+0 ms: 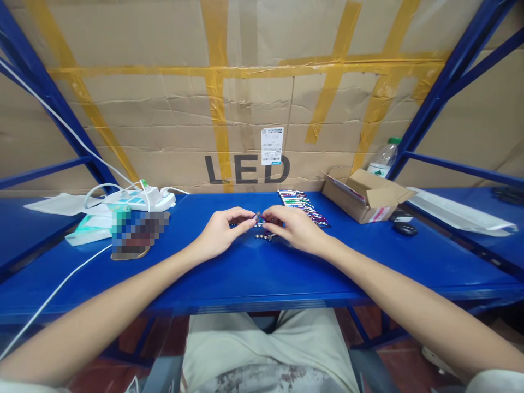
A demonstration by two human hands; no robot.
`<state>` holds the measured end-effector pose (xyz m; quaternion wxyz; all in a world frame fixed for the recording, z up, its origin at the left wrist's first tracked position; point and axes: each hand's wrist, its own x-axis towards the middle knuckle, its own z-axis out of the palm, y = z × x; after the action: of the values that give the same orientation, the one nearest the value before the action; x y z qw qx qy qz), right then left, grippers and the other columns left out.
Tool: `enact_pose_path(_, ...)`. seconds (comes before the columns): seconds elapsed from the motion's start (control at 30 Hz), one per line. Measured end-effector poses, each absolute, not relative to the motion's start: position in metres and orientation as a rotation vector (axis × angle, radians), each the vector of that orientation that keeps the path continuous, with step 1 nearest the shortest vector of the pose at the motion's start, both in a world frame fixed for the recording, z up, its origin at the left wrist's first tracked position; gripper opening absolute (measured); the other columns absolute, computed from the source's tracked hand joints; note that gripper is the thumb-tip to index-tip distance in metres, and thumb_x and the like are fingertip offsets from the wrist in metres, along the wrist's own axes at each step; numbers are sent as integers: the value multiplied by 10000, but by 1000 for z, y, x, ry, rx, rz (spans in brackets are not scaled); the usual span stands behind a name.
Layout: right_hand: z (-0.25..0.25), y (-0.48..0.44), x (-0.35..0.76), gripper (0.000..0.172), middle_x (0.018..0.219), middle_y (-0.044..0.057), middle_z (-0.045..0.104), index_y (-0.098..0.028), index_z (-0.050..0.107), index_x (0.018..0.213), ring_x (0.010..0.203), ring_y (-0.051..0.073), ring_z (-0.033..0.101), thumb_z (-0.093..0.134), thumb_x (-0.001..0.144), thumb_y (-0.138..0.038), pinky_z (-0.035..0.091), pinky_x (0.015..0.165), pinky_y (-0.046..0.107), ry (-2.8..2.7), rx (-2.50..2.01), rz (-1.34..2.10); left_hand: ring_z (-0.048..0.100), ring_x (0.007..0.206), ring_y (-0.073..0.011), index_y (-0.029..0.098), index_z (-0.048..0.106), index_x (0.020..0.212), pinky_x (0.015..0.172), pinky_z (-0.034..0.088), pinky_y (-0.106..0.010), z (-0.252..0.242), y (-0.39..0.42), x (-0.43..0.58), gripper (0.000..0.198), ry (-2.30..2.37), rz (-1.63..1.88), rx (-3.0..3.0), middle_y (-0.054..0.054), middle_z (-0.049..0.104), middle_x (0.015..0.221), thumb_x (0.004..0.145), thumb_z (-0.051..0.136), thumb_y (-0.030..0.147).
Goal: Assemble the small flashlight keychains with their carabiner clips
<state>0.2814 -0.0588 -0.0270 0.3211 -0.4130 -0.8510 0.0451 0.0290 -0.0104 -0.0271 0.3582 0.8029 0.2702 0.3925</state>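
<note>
While both hands are brought together over the middle of the blue table (254, 273), a small metal piece (257, 218) is held between them, just above the surface. The left hand (219, 232) is closed narrowly on one end of it with thumb and forefinger, and the right hand (295, 229) is pinched on the other end in the same way; what exactly the piece is cannot be told, because it is too small in the view. It is judged to be light and stiff, probably smooth and a little slippery, so it would best be taken at its two ends with the fingertips, not with the whole hand. Being so small, it could easily be dropped or rolled away. Just below the fingers, a few loose metal parts (264, 236) are seen lying on the table, two or three perhaps, but an exact count cannot be given. Behind the right hand, one row of coloured small items (303, 206) is laid out, too many and too close together to be counted. To the right, one open cardboard box (366, 199), one plastic bottle (385, 157) and one dark computer mouse (404, 228) are counted. To the left, one white power strip (141, 199) with its cables is placed.
</note>
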Motion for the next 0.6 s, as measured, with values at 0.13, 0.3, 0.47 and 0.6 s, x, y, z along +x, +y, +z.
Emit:
enact_pose_path(0.13, -29, -59, 280, 183, 1102, 108, 751, -229, 693, 1191, 996, 262, 686, 585, 1116, -355, 541, 886, 388, -2272, -1062, -89, 779, 1006, -271, 171, 860, 1086, 958, 610, -393, -26, -10, 30, 471, 700, 1002, 2020, -110, 842, 1105, 901, 814, 602)
enact_pose_path(0.3, -31, -60, 277, 224, 1115, 133, 733, -221, 707, 1228, 1033, 290, 662, 551, 1124, -344, 548, 908, 421, -2278, -1034, -244, 786, 1032, -285, 164, 862, 1090, 987, 620, -417, -27, -9, 31, 528, 692, 987, 1881, -123, 843, 1131, 842, 869, 629)
enact_pose_path(0.47, -32, -61, 274, 249, 1089, 136, 744, -186, 718, 1221, 971, 277, 664, 547, 1128, -343, 549, 873, 410, -2255, -1029, -270, 795, 1040, -293, 152, 857, 1106, 1008, 631, -441, -25, -11, 32, 581, 697, 961, 1765, -130, 849, 1111, 785, 919, 633)
enact_pose_path(0.6, -32, -60, 275, 293, 1075, 135, 754, -195, 734, 1256, 967, 278, 673, 518, 1140, -354, 551, 869, 410, -2246, -1034, -268, 803, 1036, -298, 152, 851, 1132, 987, 642, -438, -25, -10, 31, 609, 723, 955, 1720, -130, 853, 1100, 766, 935, 632)
